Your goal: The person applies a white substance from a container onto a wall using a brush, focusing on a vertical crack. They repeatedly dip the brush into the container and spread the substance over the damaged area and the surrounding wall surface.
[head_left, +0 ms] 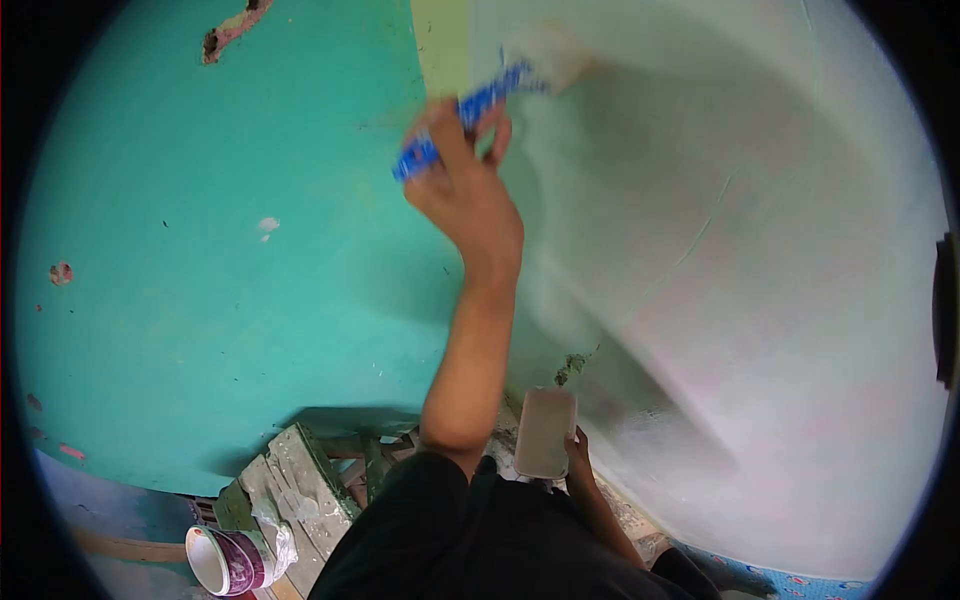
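My left hand (462, 185) is raised in front of the wall, its fingers closed round the blue handle of a paintbrush (490, 98). The brush's pale head is smeared by motion and lies over the whitish wall (720, 260), just right of the corner. Lower down, my right hand (578, 452) grips the right side of a rectangular pale plastic tub (546, 432), close in front of my body. Whitish stuff fills the inside of the tub. The fingers under the tub are hidden.
A turquoise wall (250, 330) with chipped spots takes up the left. Below it stands a paint-spattered wooden bench (290, 490), with a white and purple bucket (228, 562) at its left. Ragged damage (572, 368) marks the wall above the tub. Blue patterned material (800, 584) lies at lower right.
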{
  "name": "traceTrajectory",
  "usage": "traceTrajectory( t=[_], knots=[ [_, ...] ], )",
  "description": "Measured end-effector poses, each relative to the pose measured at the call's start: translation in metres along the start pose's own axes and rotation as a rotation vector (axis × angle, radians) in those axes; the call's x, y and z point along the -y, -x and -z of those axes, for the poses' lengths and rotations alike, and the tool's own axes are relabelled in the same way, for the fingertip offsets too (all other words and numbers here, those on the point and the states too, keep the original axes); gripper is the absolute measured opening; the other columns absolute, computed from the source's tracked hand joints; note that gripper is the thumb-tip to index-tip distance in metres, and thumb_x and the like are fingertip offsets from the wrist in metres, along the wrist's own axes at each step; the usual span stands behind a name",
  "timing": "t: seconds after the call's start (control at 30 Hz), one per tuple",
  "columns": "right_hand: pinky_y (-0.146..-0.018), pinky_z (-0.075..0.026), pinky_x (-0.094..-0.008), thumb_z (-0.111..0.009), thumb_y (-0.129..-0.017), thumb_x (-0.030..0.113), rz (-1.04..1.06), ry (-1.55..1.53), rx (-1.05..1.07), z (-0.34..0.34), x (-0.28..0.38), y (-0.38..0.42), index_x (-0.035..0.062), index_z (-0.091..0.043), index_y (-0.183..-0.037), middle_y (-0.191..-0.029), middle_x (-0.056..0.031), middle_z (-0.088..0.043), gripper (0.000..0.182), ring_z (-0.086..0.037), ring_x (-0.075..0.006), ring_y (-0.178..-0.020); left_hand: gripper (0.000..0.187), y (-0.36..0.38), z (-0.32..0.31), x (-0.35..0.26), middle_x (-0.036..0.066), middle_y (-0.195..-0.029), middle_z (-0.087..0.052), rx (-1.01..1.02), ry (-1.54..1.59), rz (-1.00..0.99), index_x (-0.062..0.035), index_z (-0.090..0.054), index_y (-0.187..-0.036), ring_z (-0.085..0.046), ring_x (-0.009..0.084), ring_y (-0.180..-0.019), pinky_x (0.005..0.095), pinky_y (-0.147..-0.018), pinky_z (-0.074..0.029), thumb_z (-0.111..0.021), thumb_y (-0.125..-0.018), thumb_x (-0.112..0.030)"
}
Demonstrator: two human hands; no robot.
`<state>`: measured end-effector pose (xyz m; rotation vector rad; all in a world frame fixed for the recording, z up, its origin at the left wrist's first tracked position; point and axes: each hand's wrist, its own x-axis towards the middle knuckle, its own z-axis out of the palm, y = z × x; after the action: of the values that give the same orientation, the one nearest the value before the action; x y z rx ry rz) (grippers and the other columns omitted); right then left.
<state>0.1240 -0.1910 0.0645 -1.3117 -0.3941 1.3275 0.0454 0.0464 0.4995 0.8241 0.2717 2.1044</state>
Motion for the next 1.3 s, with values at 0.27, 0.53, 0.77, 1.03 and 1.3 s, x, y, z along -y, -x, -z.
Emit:
traceTrajectory(
  t=[0.27,0.53,0.77,1.03,1.3],
  knots=[
    [-0.097,-0.046,-0.0442,-0.049,-0.100,0.037,-0.077,0.014,-0.024,0.020,0.003,0.002,0.0088,-0.020,-0.146,-0.129,-0.0185,-0.048,0.061,-0.052,-0.0292,-0.119,0.022,0.148,0.208,0.102,0.009,-0.088,-0.061,-0.282,-0.304,0.325,0.0004,-0.055,-0.101,-0.063,0.0181,-0.081,0.0302,-0.072,-0.054,-0.053,-0.097,-0.021],
    [-0.097,-0.046,-0.0448,-0.049,-0.100,0.034,-0.086,0.101,0.038,0.032,0.003,-0.003,0.0095,-0.021,-0.146,-0.129,-0.0177,-0.048,0.059,-0.052,-0.0287,-0.118,0.025,0.167,0.257,0.130,0.010,-0.086,-0.062,-0.242,-0.520,0.289,0.0060,-0.056,-0.102,-0.062,0.0159,-0.074,0.0268,-0.066,-0.055,-0.057,-0.096,-0.018],
    [-0.097,-0.045,-0.0430,-0.050,-0.100,0.032,-0.070,0.120,0.069,0.034,0.005,0.005,0.0086,-0.023,-0.146,-0.127,-0.0172,-0.049,0.058,-0.052,-0.0270,-0.116,0.024,0.059,0.036,-0.004,0.010,-0.092,-0.060,-0.012,-0.255,-0.006,0.0065,-0.057,-0.100,-0.062,0.0172,-0.078,0.0294,-0.066,-0.056,-0.058,-0.096,-0.017],
    [-0.097,-0.045,-0.0426,-0.051,-0.100,0.034,-0.086,0.128,0.097,0.028,0.015,0.012,0.0084,-0.023,-0.146,-0.128,-0.0178,-0.049,0.059,-0.052,-0.0267,-0.114,0.029,0.016,0.014,-0.012,0.011,-0.103,-0.060,0.030,-0.038,-0.009,0.0037,-0.053,-0.111,-0.064,0.0228,-0.096,0.0368,-0.085,-0.053,-0.055,-0.098,-0.023],
    [-0.097,-0.046,-0.0429,-0.051,-0.099,0.039,-0.052,0.081,0.094,0.029,0.007,-0.010,0.0077,-0.019,-0.147,-0.129,-0.0202,-0.049,0.065,-0.052,-0.0285,-0.118,0.025,0.151,0.293,0.134,0.011,-0.099,-0.065,-0.184,-0.209,0.436,0.0017,-0.056,-0.109,-0.067,0.0209,-0.091,0.0298,-0.076,-0.055,-0.057,-0.097,-0.021]
  ],
)
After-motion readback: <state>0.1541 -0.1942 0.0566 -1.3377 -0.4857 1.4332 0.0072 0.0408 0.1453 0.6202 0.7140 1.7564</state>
